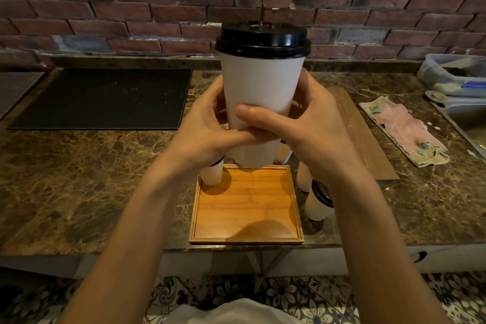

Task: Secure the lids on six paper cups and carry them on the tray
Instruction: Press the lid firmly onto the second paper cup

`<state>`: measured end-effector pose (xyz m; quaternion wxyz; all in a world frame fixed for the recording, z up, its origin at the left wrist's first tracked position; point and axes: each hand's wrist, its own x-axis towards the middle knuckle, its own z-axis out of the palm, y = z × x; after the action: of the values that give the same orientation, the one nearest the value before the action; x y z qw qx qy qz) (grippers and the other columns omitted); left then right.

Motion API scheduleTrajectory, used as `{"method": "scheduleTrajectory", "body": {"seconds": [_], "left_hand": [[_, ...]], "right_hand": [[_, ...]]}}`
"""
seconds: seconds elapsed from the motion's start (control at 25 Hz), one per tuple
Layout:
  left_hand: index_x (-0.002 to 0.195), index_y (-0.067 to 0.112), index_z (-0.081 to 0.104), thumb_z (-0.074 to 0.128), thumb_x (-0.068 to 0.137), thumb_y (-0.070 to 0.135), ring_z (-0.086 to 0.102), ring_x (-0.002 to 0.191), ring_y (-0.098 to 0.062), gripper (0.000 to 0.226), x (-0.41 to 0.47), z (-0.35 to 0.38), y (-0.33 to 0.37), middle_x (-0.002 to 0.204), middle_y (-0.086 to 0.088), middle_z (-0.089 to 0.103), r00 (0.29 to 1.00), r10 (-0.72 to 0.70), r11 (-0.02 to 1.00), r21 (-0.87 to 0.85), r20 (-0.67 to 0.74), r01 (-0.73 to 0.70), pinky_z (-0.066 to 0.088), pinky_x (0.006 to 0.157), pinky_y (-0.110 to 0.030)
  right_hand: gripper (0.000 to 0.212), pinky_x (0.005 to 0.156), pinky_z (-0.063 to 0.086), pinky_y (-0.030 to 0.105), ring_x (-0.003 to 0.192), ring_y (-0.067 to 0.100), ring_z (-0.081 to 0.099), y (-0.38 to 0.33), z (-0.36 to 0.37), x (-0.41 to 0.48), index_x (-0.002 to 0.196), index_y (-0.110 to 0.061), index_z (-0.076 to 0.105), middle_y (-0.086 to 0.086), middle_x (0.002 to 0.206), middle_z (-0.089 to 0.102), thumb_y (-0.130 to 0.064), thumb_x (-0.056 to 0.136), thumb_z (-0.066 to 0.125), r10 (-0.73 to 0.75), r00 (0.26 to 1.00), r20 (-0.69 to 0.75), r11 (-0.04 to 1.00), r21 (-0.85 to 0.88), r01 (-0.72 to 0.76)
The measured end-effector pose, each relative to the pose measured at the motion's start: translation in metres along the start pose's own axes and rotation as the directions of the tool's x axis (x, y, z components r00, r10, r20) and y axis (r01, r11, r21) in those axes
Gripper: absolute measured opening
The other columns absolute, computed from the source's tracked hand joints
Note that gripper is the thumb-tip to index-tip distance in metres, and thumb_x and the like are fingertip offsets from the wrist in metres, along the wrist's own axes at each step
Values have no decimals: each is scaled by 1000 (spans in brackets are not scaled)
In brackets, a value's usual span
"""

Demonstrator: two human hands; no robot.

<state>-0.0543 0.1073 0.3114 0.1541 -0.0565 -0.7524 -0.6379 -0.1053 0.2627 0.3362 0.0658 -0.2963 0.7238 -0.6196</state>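
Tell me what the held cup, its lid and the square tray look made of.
The cup looks matte white, seemingly paper. The lid is glossy black with highlights, probably plastic. The tray shows orange-brown straight grain, likely bamboo or wood, smoothly finished.

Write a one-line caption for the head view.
The left hand and right hand grip a lidded paper cup above the wooden tray; a second cup stands beside the tray.

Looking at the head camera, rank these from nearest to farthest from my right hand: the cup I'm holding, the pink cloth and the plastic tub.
1. cup: gripped by the right hand itself, at the centre.
2. pink cloth: lying flat, off to the right.
3. plastic tub: far right, at the back, beyond the cloth.
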Motion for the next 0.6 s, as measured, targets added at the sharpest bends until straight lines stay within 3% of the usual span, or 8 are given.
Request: {"method": "scheduleTrajectory", "body": {"seconds": [0.08,0.32,0.6], "left_hand": [[122,28,48,80,59,27,61,108,-10,70,-1,-3,2,111,13,63,999,11,998,-70,50,-8,53,79,-20],[126,24,45,84,56,44,61,110,-15,83,-4,-10,7,112,13,63,980,-22,987,-151,196,53,53,80,-23],[124,27,46,84,56,25,62,109,-13,78,-9,-6,3,111,15,64,990,-14,991,-127,140,32,53,79,-21]], "right_hand": [[67,82,58,26,106,4,62,-1,-4,1,125,-30,51,-13,114,62,-37,66,83,4,999,48,999,49,-6],[57,79,55,26,104,13,66,1,-13,1,116,-29,55,-8,108,67,-36,63,77,-2,979,204,986,165,-33],[70,84,56,29,108,13,64,4,-12,-1,127,-22,51,-2,118,64,-38,64,76,29,974,223,994,98,-52]]}}
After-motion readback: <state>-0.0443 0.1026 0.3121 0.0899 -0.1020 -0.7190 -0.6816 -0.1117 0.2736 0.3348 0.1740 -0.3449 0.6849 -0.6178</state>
